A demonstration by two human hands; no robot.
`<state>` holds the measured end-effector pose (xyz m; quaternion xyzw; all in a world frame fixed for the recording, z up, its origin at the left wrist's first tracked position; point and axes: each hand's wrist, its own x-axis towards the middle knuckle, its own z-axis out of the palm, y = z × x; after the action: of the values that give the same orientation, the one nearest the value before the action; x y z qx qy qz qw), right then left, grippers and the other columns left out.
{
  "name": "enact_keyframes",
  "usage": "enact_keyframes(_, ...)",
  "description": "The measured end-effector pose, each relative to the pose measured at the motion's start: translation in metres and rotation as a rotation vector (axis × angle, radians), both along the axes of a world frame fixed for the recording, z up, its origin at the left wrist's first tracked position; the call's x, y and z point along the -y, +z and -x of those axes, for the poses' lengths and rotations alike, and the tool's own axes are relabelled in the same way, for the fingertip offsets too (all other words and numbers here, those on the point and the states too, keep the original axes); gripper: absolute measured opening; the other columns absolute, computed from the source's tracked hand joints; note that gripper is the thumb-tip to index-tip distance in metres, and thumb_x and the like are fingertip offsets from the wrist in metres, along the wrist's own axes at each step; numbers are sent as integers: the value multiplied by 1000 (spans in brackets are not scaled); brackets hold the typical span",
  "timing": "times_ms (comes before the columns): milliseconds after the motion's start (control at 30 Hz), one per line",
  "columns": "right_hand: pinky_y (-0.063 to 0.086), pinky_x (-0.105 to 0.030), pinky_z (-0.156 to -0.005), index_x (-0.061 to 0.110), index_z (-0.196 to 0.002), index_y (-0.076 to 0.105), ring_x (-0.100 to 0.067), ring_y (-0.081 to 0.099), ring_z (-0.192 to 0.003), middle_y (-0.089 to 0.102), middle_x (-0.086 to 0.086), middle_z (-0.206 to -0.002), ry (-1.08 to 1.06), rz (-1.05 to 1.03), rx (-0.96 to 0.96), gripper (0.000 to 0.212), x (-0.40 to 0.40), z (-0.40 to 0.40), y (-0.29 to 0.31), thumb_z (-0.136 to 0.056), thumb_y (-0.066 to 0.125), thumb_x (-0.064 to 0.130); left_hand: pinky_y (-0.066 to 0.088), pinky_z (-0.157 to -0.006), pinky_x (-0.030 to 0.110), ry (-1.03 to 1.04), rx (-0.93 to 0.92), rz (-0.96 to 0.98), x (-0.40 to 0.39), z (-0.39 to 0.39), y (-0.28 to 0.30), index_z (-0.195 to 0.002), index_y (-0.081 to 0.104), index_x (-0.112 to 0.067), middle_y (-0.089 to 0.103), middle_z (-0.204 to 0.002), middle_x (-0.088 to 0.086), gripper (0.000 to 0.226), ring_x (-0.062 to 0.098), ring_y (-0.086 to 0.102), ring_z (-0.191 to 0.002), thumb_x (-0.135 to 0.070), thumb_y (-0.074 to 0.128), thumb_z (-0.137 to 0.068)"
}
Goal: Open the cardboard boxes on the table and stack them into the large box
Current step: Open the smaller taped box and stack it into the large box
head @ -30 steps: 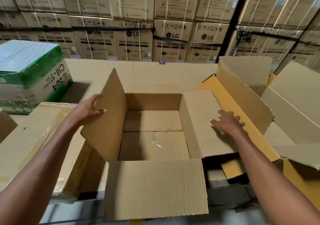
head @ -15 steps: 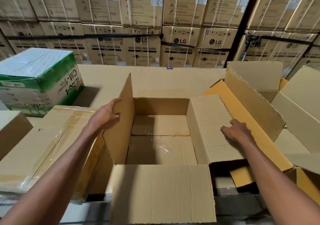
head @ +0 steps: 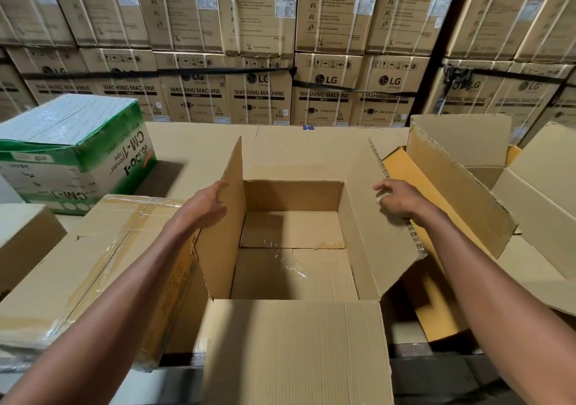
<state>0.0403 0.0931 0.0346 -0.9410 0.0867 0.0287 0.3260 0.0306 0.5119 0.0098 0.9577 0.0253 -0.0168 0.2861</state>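
Head view, and I start at the upper left of the frame: a green and white box [head: 74, 152] printed "CM-1" sits closed on the table [head: 193, 145]. Below it, at lower left, a taped carton [head: 103, 267] wrapped in clear film lies flat, touching the left wall of the open cardboard box [head: 293, 248] in the middle of the frame.

My left hand [head: 202, 206] comes in from lower left, fingers loosely spread, resting on the outer face of the box's left flap [head: 223, 223], thumb at its upper edge; that flap stands nearly upright. I can see straight down inside: bare bottom flaps with a strip of clear tape across the seam, nothing in it. The near flap [head: 293, 351] folds out toward me and hangs down at the bottom of the frame.

Moving right, the right flap [head: 374, 233] leans outward. My right hand [head: 402, 200] is just beyond its outer edge, fingers curled and half spread, gripping nothing I can make out; whether it touches the flap I cannot tell.

At the right of the frame sits the large box [head: 536, 205], open, its torn flap [head: 461, 186] rising just beside my right hand. Across the top of the frame runs a wall of stacked washing machine cartons [head: 258, 92].
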Motion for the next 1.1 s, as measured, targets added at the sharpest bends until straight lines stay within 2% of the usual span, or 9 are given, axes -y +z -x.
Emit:
enact_keyframes(133,48,-36,-96,25,-138,54,-29,55,-120,53,-6,-143,38,135,-39,50,-28,-14,-2,-91,49,9,42,-112,40,3,-17,-35,-1,-5,4,-155,32,-14,40,-156,15,71,30,44,-139,3,52,-89)
enact_keyframes(233,47,-39,-100,24,-147,44,-36,49,-131,15,-3,-167,111,334,-26,60,-46,-16,-4,-90,49,8,37,-116,41,-38,11,-106,-2,-6,1,-155,30,-12,20,-165,11,72,31,36,-145,4,54,-89)
enact_keyframes(300,52,-38,-87,22,-148,40,-39,57,-117,-9,0,-168,160,414,-8,62,-54,-12,-5,-89,48,3,43,-110,43,-76,46,-149,-3,-5,0,-156,27,-11,0,-168,7,76,32,36,-145,7,55,-88)
enact_keyframes(367,52,-35,-70,20,-146,40,-36,62,-95,-17,0,-166,192,470,35,63,-59,-8,-6,-88,47,-3,46,-107,45,-131,67,-162,-4,-6,0,-158,21,-9,-12,-167,5,82,33,32,-147,12,56,-86)
enact_keyframes(433,48,-34,-65,19,-146,41,-35,61,-90,-16,-2,-167,206,500,68,64,-61,-6,-8,-88,47,-6,46,-107,45,-159,73,-171,-4,-6,1,-158,18,-8,-14,-167,4,86,33,27,-149,15,56,-84)
enact_keyframes(600,50,-36,-73,14,-145,44,-38,60,-105,-10,-1,-168,196,506,66,61,-58,-4,-7,-88,50,-6,54,-95,37,-77,63,-171,2,3,5,-159,18,-12,-12,-167,3,88,32,39,-143,11,59,-85)
enact_keyframes(700,50,-40,-93,12,-144,48,-39,51,-126,-5,1,-168,189,445,58,61,-53,-4,-6,-87,49,-9,43,-109,38,-25,37,-146,1,6,9,-159,21,-14,-1,-168,8,85,32,31,-148,8,58,-85)
enact_keyframes(800,35,-41,-112,13,-149,44,-34,31,-146,8,0,-168,177,398,50,65,-43,-2,-6,-88,48,-11,33,-118,40,-22,58,-99,1,13,14,-157,26,-13,14,-167,11,80,31,25,-150,8,56,-86)
enact_keyframes(1100,34,-41,-116,15,-153,38,-30,27,-149,8,-3,-167,137,330,122,74,-26,22,42,-86,48,-15,21,-121,39,-67,221,-26,-5,32,53,-154,32,-6,12,-166,13,75,32,18,-152,15,55,-86)
